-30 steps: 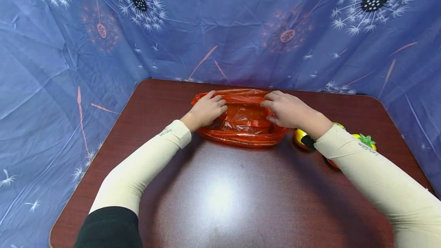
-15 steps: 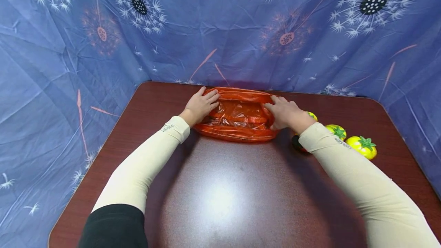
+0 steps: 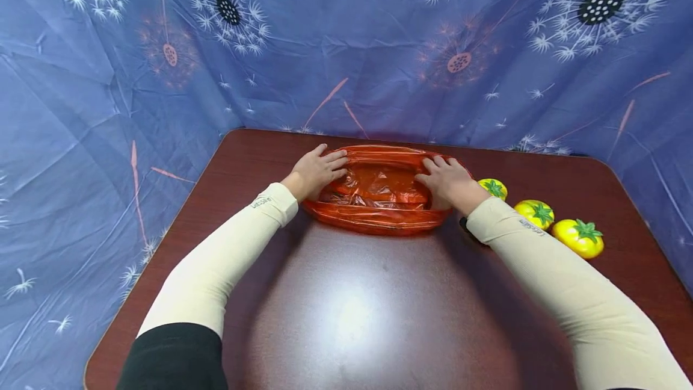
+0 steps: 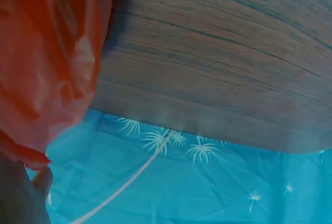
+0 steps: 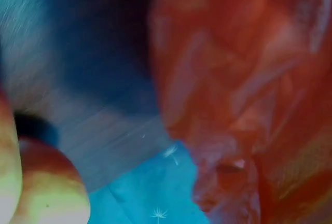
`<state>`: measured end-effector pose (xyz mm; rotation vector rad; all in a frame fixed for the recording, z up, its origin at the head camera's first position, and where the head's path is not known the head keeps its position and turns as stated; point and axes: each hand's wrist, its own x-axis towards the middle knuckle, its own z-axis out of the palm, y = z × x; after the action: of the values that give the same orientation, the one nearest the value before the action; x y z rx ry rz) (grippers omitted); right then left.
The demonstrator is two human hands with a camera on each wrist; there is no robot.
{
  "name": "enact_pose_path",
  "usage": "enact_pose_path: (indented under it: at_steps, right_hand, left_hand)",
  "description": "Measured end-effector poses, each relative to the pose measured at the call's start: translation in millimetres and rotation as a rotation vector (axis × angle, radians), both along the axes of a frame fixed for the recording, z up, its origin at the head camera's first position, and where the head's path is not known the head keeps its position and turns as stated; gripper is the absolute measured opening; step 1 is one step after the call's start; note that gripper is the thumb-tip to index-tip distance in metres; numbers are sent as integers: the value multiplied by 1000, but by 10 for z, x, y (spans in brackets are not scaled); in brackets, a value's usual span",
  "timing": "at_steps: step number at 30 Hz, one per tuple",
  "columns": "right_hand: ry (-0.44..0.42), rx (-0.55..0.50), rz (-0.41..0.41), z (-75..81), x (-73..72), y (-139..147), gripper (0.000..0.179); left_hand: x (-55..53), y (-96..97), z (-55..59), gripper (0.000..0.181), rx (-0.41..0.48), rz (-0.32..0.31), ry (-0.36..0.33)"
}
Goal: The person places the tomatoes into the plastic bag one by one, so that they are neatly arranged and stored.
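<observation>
An orange-red plastic bag (image 3: pixel 379 221) lies on the table with its mouth spread wide and its rim folded into a band. At the left end of the mouth, my left hand (image 3: pixel 316 172) rests over the rim, fingers extended and spread. My right hand (image 3: pixel 448 182) lies over the right end, fingers reaching inside the mouth. In the left wrist view, the bag's side (image 4: pixel 52 58) fills the upper left, with a fingertip (image 4: pixel 43 180) by its edge. The bag's crumpled wall (image 5: pixel 228 68) takes up the right of the right wrist view.
Yellow tomato-like fruits with green leafy tops, such as the nearest one (image 3: pixel 577 238), stand to the right of the bag, beside my right forearm. A dark object (image 3: pixel 468 225) shows partly under that wrist. The brown table (image 3: pixel 346 294) meets a blue dandelion-print cloth (image 3: pixel 379 47) behind.
The bag's mouth has widened and its rim lies flatter. My right hand shifts a little lower onto the bag's right end, uncovering more of the yellow fruits.
</observation>
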<state>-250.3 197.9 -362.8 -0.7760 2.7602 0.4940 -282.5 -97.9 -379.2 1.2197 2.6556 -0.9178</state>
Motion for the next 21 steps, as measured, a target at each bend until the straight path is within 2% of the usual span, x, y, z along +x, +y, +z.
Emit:
enact_pose_path:
  at_steps: [2,4,6,9,12,14,18,21]
  right_hand:
    - [-121,38,-72,-6,11,53,74]
    - [-235,23,-118,8,29,82,73]
    - [-312,4,-127,26,43,105,68]
    - [-377,-35,-106,44,77,133,60]
    - [-374,-64,-79,40,87,165,51]
    - [-355,-82,-83,18,103,206,46]
    - [-276,-117,-67,-82,160,295,32]
    - [-207,-153,-41,-173,197,332,32]
  left_hand:
    - [-4,-9,9,86,-9,16,-35]
    - [-3,-40,10,87,22,26,-67]
    - [7,-91,3,88,66,51,-104]
    - [47,-162,-19,86,140,106,-179]
    - [78,-205,-49,87,195,158,-250]
    - [91,-204,-68,88,233,173,-279]
    - [126,-207,-124,89,267,215,-333]
    - [169,-255,-192,91,296,238,-360]
